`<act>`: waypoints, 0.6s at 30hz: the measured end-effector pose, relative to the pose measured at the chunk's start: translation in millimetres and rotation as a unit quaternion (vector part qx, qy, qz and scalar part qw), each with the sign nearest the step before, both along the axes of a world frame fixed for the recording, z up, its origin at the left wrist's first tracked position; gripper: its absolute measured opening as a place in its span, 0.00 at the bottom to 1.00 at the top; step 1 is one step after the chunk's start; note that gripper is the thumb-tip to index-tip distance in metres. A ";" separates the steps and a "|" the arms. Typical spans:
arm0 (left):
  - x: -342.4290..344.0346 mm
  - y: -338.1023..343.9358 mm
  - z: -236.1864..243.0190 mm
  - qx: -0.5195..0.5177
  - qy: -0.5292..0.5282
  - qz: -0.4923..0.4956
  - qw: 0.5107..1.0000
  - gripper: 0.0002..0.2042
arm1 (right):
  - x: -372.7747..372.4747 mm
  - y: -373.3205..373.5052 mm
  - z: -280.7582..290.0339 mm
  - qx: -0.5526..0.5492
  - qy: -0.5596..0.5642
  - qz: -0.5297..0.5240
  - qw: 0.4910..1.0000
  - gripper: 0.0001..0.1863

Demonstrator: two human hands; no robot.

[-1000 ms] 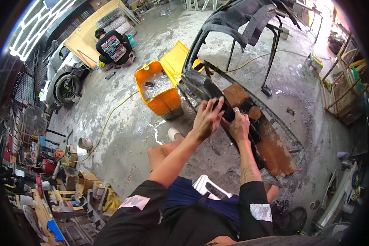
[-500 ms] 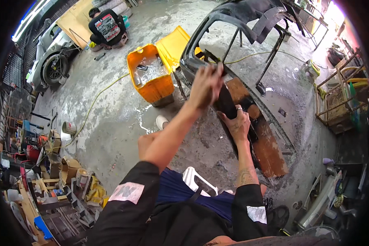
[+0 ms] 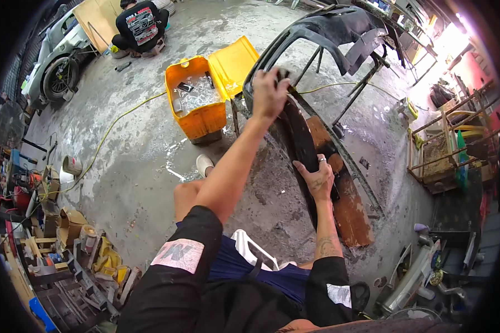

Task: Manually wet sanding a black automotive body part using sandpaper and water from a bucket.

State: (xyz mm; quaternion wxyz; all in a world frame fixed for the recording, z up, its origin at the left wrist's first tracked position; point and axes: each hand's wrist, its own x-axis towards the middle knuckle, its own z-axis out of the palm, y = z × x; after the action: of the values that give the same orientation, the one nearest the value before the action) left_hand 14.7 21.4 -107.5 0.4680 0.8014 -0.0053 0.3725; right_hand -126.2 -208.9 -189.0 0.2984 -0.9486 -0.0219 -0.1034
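A black car body panel, long and curved, lies in front of me on a stand. My left hand is at its far upper part, fingers bent around something small and dark that I cannot make out. Lower down, my right hand grips the panel's edge, thumb on the near side and fingers over the far side. A brown board lies under and beside the panel. Just left of my left hand stands a yellow bin, lid folded open, holding cloudy water and a few dark objects.
A large black car shell part rests on metal legs beyond the panel. A person crouches by a grey car at the far left. A yellow hose crosses the floor. Scrap wood and a metal rack flank me.
My left hand has slid away from me along the panel, toward its far end. My right hand keeps its hold near the same spot. The whole view has shifted slightly.
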 end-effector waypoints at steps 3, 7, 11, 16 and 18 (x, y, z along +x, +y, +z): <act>-47.4 2.6 -39.6 -0.140 -0.015 -0.052 0.989 0.20 | -1.6 -24.2 -4.6 -0.015 -0.004 -0.027 1.000 0.50; -141.6 16.2 -138.4 -0.159 0.090 -0.085 0.980 0.22 | -1.0 -28.5 -4.1 -0.024 0.004 -0.029 0.999 0.50; -181.3 9.7 -236.5 -0.163 0.200 -0.113 0.960 0.22 | 1.8 -27.5 -10.8 0.002 0.009 -0.011 1.000 0.53; -177.6 6.4 -295.0 -0.105 0.232 -0.089 0.963 0.22 | 9.2 -14.2 7.0 0.095 0.063 0.020 0.993 0.50; -166.6 1.2 -291.7 -0.102 0.241 -0.120 0.958 0.23 | 21.8 -11.6 17.4 0.079 0.036 0.011 0.996 0.43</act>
State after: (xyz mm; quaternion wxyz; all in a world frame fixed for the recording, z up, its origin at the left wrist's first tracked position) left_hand -151.9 22.6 -399.2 0.5755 0.8091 0.0494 0.1086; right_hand -104.4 -220.5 -171.6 0.3741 -0.9248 -0.0133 -0.0671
